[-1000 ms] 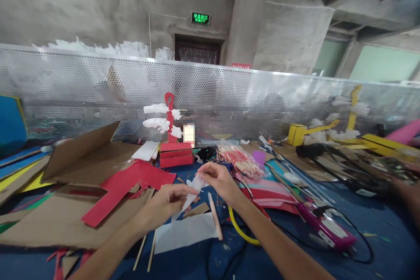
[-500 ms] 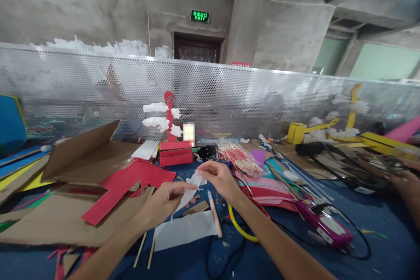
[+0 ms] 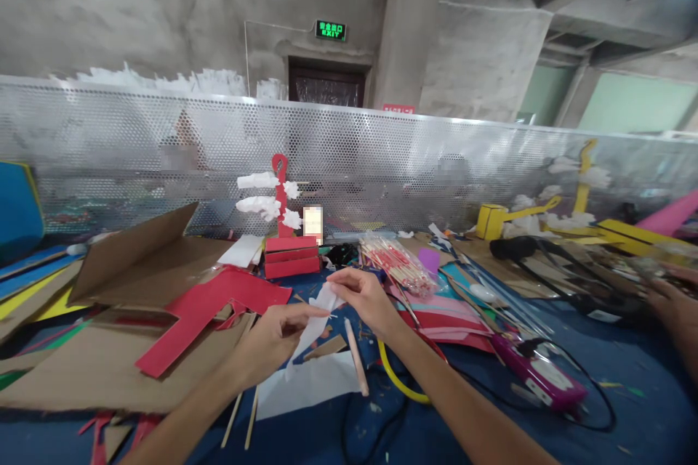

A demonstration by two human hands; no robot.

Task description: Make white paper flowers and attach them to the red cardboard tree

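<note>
My left hand (image 3: 278,338) and my right hand (image 3: 363,298) are close together over the table, both gripping a thin white paper strip (image 3: 312,332). The right thumb and fingers pinch its crumpled upper end, and the left fingers press on it lower down. A loose tail of the strip hangs below the left fingers. Under the hands lies a flat white sheet (image 3: 316,389), with a pale pink pen-like stick (image 3: 356,360) across its right edge. Beside it is a small brown cardboard scrap (image 3: 326,347).
Behind stands a red cardboard stand (image 3: 291,256) bearing white crumpled pieces. Left are a red cutout (image 3: 196,323) and brown cardboard (image 3: 98,363). Right are a bag of red-and-white sticks (image 3: 400,261), a yellow ring (image 3: 395,378), a purple corded device (image 3: 539,374) and another person's hand (image 3: 676,305).
The white strip's hanging tail has swung and shows a little wider below the left fingers. Both hands stay almost in place. The other person's hand at the far right has shifted slightly.
</note>
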